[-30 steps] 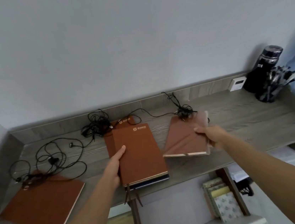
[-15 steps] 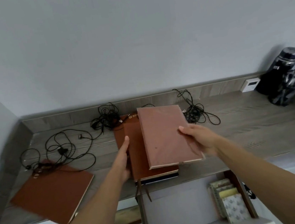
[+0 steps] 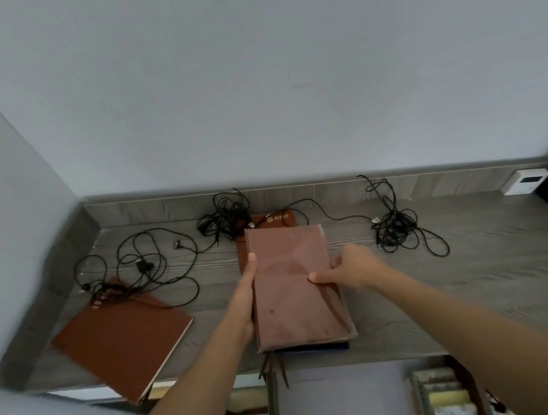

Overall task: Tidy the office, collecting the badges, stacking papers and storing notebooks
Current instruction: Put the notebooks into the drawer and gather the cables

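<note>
— Head view first: how far along?

— Partway, by the look of it. Pale pink notebook [image 3: 292, 284] laid flat on top of a stack of notebooks [image 3: 317, 346] at the front of the grey desk [image 3: 482, 285], ribbon markers [image 3: 274, 373] dangling over the edge. Another brown notebook [image 3: 276, 220] lying behind the stack, partly under black cables [image 3: 225, 218].

— And left to do?

— Plenty, probably. Large brown notebook [image 3: 120, 346] lying apart at the left, corner past the desk edge, more tangled cables [image 3: 142, 268] across its far end. No badges or loose papers recognisable. Stack not stored yet; an open drawer [image 3: 444, 396] below at the right with small books in it, a likely place.

— Hands?

— Left hand [image 3: 246, 300] flat and extended, pressed along the left edge of the stack, nothing gripped. Right hand [image 3: 352, 266] at the right edge, thumb resting on the pink cover, fingers curled loosely beside it; more a squaring touch than a grip, though hard to say.

— So the top notebook between both hands?

— Yes, bracketed by them, touching both.
</note>
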